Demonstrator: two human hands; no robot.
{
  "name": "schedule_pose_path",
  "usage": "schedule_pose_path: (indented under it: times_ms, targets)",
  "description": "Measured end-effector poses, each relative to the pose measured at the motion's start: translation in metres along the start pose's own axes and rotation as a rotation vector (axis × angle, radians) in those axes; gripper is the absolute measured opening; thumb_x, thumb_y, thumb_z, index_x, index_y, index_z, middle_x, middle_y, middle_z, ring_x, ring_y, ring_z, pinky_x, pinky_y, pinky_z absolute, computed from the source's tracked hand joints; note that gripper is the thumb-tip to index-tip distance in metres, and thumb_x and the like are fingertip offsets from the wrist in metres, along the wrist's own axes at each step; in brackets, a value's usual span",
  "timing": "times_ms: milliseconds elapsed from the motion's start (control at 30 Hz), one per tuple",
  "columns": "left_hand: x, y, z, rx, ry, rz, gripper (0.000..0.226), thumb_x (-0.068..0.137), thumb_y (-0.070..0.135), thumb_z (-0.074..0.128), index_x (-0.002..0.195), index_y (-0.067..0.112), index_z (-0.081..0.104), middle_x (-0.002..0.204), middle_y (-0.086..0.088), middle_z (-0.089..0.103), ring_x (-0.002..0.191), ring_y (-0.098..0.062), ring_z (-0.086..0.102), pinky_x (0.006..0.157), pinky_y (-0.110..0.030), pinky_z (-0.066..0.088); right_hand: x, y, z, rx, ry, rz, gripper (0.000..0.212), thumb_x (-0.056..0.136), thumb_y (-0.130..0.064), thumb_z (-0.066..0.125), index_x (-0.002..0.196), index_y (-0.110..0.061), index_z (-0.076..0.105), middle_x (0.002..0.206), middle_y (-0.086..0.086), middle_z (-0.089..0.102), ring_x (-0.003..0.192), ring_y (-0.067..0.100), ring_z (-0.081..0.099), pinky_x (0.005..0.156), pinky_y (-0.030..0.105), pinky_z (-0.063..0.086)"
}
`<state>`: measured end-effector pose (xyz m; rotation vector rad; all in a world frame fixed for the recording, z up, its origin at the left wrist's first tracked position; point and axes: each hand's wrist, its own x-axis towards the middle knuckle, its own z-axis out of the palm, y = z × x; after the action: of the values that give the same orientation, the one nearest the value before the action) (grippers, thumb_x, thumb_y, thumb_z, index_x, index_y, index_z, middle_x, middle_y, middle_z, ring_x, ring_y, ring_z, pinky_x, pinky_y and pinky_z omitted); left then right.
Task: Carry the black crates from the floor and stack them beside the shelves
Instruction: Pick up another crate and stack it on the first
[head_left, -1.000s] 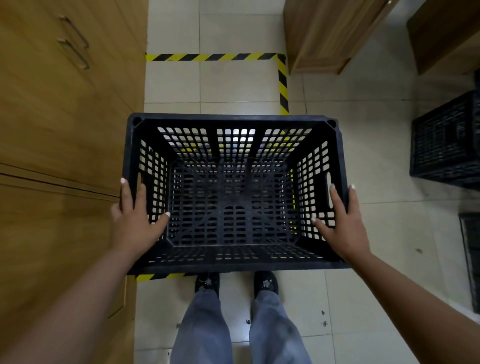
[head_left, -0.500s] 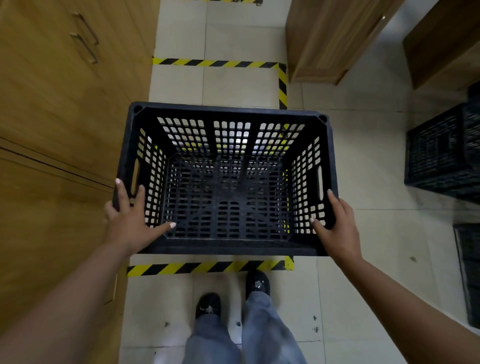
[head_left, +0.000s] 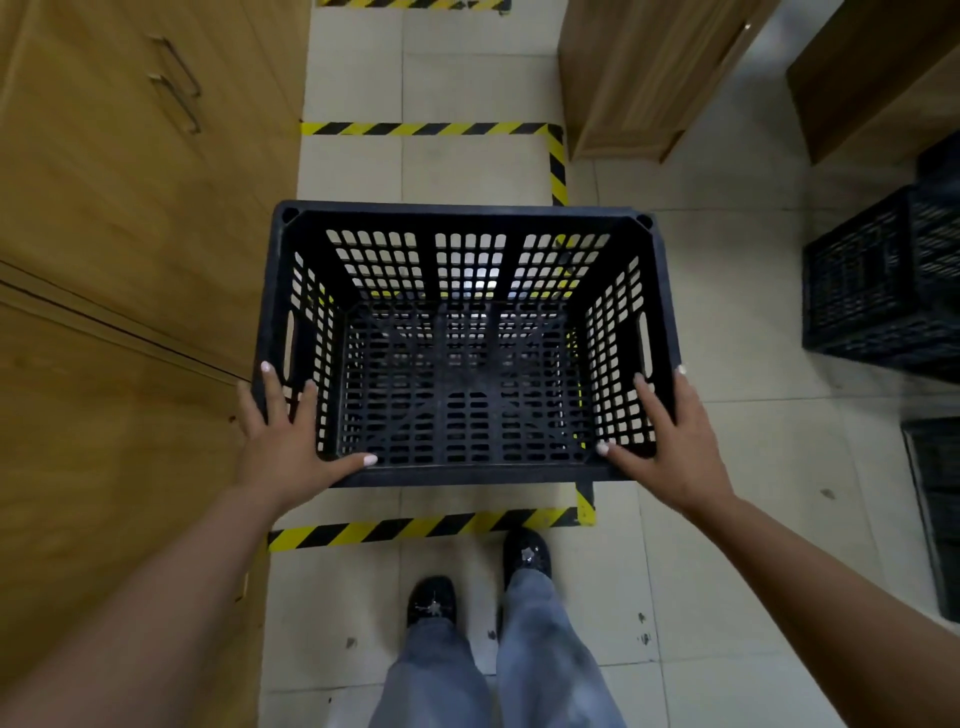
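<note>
While carried: black crate (head_left: 467, 364), stiff, likely light.
Grip: left hand (head_left: 283, 441), right hand (head_left: 670, 441) clasp near corners; handle slots free.

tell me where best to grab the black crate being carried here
Judging by its shape, the black perforated plastic crate is best gripped at the slot handles cut into its two short side walls, one hand from each side. The left hand and right hand now grip the near corners, thumbs inside, just short of those slots.

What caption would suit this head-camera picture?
Both hands, left and right, hold a black crate over the tape-marked floor.
</note>
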<state>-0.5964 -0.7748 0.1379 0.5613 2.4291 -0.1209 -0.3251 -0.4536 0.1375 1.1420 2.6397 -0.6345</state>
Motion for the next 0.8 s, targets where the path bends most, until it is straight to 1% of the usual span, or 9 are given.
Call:
schedule_pose_path:
  times_ms: [67, 133, 200, 300, 367, 500, 633, 700, 800]
  targets:
    - [-0.01, 0.003, 0.006, 0.016, 0.02, 0.007, 0.127, 0.051, 0.097, 0.027, 0.153, 0.028, -0.005, 0.154, -0.012, -0.034, 0.139, -0.04, -0.032, 0.115, -0.06, 0.001, -0.013, 0.004, 0.008, -0.112, -0.038, -0.039, 0.103, 0.061, -0.091, 0.036, 0.149, -0.043, 0.015, 0.162, 0.009, -0.008, 0.147, 0.037, -0.006, 0.117, 0.051, 0.011]
    - [-0.017, 0.003, 0.011, 0.023, 0.027, 0.022, 0.124, 0.052, 0.1, 0.021, 0.153, 0.032, -0.001, 0.154, -0.014, -0.032, 0.138, -0.039, -0.034, 0.114, -0.059, -0.004, -0.022, 0.005, 0.014, -0.164, -0.041, -0.067, 0.102, 0.059, -0.097, 0.025, 0.147, -0.046, 0.019, 0.162, 0.009, -0.007, 0.146, 0.041, -0.01, 0.116, 0.055, 0.011]
    - [-0.021, 0.001, 0.013, 0.024, 0.022, 0.034, 0.126, 0.047, 0.102, 0.014, 0.153, 0.034, -0.001, 0.153, -0.014, -0.034, 0.137, -0.038, -0.037, 0.114, -0.058, -0.007, -0.025, 0.007, 0.018, -0.2, -0.053, -0.071, 0.103, 0.058, -0.099, 0.014, 0.146, -0.047, 0.025, 0.162, 0.009, -0.005, 0.145, 0.041, -0.014, 0.117, 0.057, 0.011]
    - [-0.02, -0.001, 0.013, 0.012, 0.013, 0.031, 0.126, 0.049, 0.101, 0.019, 0.153, 0.033, -0.003, 0.152, -0.013, -0.037, 0.136, -0.037, -0.039, 0.114, -0.056, -0.009, -0.023, 0.007, 0.021, -0.252, -0.077, -0.059, 0.102, 0.058, -0.098, 0.004, 0.144, -0.049, 0.029, 0.162, 0.006, -0.005, 0.143, 0.039, -0.021, 0.118, 0.057, 0.008]
    - [-0.02, 0.0, 0.012, 0.005, 0.005, 0.029, 0.124, 0.051, 0.096, 0.023, 0.153, 0.031, -0.004, 0.152, -0.012, -0.037, 0.135, -0.036, -0.04, 0.114, -0.056, -0.011, -0.024, 0.007, 0.021, -0.283, -0.109, -0.05, 0.102, 0.056, -0.097, 0.002, 0.143, -0.051, 0.028, 0.162, 0.005, -0.005, 0.141, 0.036, -0.028, 0.118, 0.056, 0.003]
    - [-0.021, 0.001, 0.012, -0.008, 0.01, 0.033, 0.125, 0.052, 0.096, 0.026, 0.153, 0.029, -0.005, 0.152, -0.013, -0.037, 0.137, -0.036, -0.038, 0.115, -0.054, -0.011, -0.027, 0.002, 0.015, -0.329, -0.171, -0.034, 0.095, 0.062, -0.092, 0.005, 0.146, -0.051, 0.019, 0.161, 0.004, -0.011, 0.138, 0.035, -0.035, 0.115, 0.053, -0.009]
    - [-0.027, -0.003, 0.013, -0.048, 0.041, 0.055, 0.124, 0.055, 0.094, 0.027, 0.154, 0.025, -0.005, 0.151, -0.016, -0.037, 0.138, -0.033, -0.037, 0.115, -0.052, -0.009, -0.036, -0.004, 0.017, -0.319, -0.161, 0.017, 0.092, 0.067, -0.089, 0.009, 0.149, -0.046, 0.013, 0.162, 0.005, -0.01, 0.141, 0.034, -0.029, 0.116, 0.051, -0.009]
    - [-0.031, -0.007, 0.016, -0.07, 0.052, 0.056, 0.124, 0.057, 0.093, 0.028, 0.153, 0.023, -0.006, 0.151, -0.016, -0.038, 0.138, -0.029, -0.038, 0.116, -0.05, -0.009, -0.044, -0.005, 0.023, -0.298, -0.134, 0.039, 0.089, 0.075, -0.085, 0.023, 0.151, -0.041, 0.01, 0.162, 0.008, -0.008, 0.143, 0.035, -0.025, 0.117, 0.051, -0.006]
    - [-0.034, -0.011, 0.018, -0.07, 0.047, 0.064, 0.121, 0.061, 0.091, 0.03, 0.153, 0.022, -0.009, 0.151, -0.016, -0.038, 0.138, -0.027, -0.037, 0.117, -0.048, -0.008, -0.057, -0.004, 0.03, -0.32, -0.103, 0.023, 0.089, 0.084, -0.064, 0.051, 0.153, -0.031, 0.005, 0.161, 0.012, -0.009, 0.145, 0.039, -0.019, 0.117, 0.052, 0.001]
